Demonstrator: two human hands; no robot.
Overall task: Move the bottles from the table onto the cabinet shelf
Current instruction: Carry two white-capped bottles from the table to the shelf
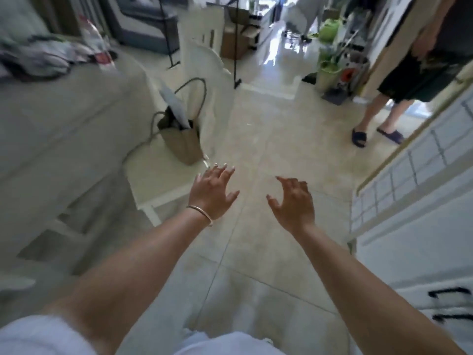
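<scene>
Two bare forearms stretched forward over the tiled floor [268,139], left hand [211,190] with fingers spread and a thin bracelet [202,213] at the wrist, right hand [294,201] with fingers curled but apart, both empty. Far off at upper left, on the pale table [64,119], a clear plastic bottle [96,42] with a red label, blurred, long axis leaning up and to the left beside a heap of clothes [38,57]. Just beyond the left hand a white chair [163,175] bearing a tan bag [184,142]; white cabinet [422,213] at right; a standing person's legs in dark slippers [376,124] past it.
</scene>
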